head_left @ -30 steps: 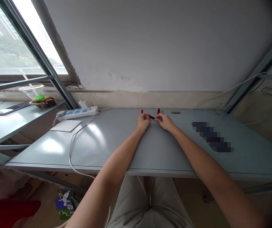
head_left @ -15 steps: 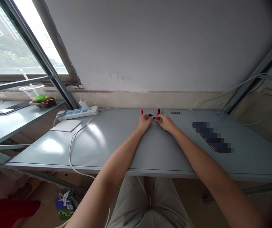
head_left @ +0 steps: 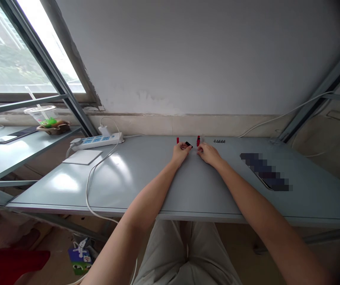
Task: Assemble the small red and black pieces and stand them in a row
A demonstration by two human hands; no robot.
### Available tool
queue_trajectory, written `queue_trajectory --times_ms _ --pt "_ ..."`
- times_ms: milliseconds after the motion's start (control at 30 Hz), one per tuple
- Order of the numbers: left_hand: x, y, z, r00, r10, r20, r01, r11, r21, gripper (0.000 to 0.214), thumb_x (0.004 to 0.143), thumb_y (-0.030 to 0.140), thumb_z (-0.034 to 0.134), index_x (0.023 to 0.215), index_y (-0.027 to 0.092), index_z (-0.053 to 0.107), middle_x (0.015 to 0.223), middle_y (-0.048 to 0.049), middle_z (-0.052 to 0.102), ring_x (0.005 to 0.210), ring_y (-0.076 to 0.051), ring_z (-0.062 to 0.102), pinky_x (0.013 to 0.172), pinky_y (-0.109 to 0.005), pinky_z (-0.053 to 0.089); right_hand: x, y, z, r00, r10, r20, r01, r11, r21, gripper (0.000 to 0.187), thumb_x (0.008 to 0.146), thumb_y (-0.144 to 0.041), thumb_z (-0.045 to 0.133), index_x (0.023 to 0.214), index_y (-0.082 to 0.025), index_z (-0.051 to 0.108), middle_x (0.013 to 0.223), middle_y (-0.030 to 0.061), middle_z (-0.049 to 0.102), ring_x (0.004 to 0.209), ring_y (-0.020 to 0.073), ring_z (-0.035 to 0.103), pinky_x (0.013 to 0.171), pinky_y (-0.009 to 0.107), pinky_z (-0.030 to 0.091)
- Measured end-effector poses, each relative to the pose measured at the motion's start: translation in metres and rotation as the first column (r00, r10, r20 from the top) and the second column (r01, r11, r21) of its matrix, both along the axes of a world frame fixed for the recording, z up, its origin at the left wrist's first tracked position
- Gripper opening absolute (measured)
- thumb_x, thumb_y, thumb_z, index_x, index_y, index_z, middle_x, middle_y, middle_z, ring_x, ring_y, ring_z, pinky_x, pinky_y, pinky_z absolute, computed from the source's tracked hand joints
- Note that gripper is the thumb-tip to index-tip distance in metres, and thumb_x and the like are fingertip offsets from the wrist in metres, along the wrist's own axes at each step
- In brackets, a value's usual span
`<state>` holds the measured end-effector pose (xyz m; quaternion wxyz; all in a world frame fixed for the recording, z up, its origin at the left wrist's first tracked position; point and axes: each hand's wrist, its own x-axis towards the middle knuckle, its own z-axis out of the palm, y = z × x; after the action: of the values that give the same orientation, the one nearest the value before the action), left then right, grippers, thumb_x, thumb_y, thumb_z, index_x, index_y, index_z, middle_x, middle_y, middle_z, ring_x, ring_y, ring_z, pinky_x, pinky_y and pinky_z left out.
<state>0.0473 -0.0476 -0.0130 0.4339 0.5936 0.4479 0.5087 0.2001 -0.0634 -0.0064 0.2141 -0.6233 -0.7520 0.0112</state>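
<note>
My left hand (head_left: 182, 152) is closed on a small black piece (head_left: 189, 145), which sticks out past the fingertips; its kind is too small to tell. A short gap to the right, my right hand (head_left: 207, 152) has its fingers pinched together, and whatever they hold, if anything, is hidden. Just beyond the right fingers stands a small red and black piece (head_left: 198, 140), with a clear item (head_left: 202, 140) beside it. A red piece (head_left: 177, 140) is behind my left hand. Several small dark pieces (head_left: 219, 141) lie in a row to the right.
On the grey desk (head_left: 146, 174), a white power strip (head_left: 98, 141), a flat white square (head_left: 83, 156) and a white cable (head_left: 88, 190) are at the left. A blurred-out dark phone-like object (head_left: 264, 172) lies at the right. The wall (head_left: 187, 59) rises behind the desk.
My right hand has moved slightly right, away from the black piece, and a gap has opened between the hands. My left hand keeps the black piece, which shows more fully now.
</note>
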Motion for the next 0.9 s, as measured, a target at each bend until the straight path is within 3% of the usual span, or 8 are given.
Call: queue_trajectory --times_ms 167,367,667,900 --pt "-0.001 0.005 -0.006 0.984 0.054 -0.168 -0.040 0.995 0.086 0.013 0.068 0.026 0.062 0.072 0.015 0.058 0.067 -0.0027 0.059 0.063 -0.011 0.053 0.064 -0.026 0.043 0.008 0.005 -0.001 0.976 -0.211 -0.046 0.208 0.976 -0.070 0.016 0.078 -0.021 0.054 0.092 -0.018 0.060 0.091 0.0080 0.064 0.083 0.0195 0.058 0.068 0.028 0.040" --pt "0.000 -0.003 -0.003 0.902 0.099 -0.421 -0.001 0.974 0.225 0.007 0.070 0.021 0.059 0.074 0.016 0.057 0.075 -0.0037 0.062 0.066 -0.012 0.053 0.066 -0.026 0.042 0.015 0.012 -0.010 0.937 -0.307 -0.166 0.289 0.950 -0.121 0.017 0.076 -0.027 0.057 0.087 -0.016 0.063 0.085 0.0076 0.066 0.079 0.0175 0.059 0.068 0.027 0.041" --pt "0.013 -0.002 0.002 0.871 0.102 -0.481 0.002 0.978 0.210 0.003 0.068 0.019 0.059 0.070 0.017 0.058 0.074 -0.0063 0.063 0.069 -0.017 0.055 0.068 -0.030 0.042 0.013 0.012 -0.011 0.917 -0.347 -0.199 0.338 0.938 -0.080 0.020 0.075 -0.033 0.059 0.083 -0.017 0.067 0.081 0.0093 0.067 0.078 0.0194 0.061 0.066 0.027 0.043" --pt "0.025 0.014 0.000 0.851 0.114 -0.512 -0.028 0.985 0.173 0.004 0.066 0.019 0.061 0.068 0.018 0.058 0.074 -0.0069 0.062 0.073 -0.020 0.056 0.071 -0.031 0.043 0.011 0.013 -0.010 0.916 -0.358 -0.182 0.345 0.933 -0.100 0.024 0.076 -0.036 0.058 0.087 -0.018 0.069 0.084 0.0102 0.067 0.082 0.0212 0.061 0.067 0.029 0.044"
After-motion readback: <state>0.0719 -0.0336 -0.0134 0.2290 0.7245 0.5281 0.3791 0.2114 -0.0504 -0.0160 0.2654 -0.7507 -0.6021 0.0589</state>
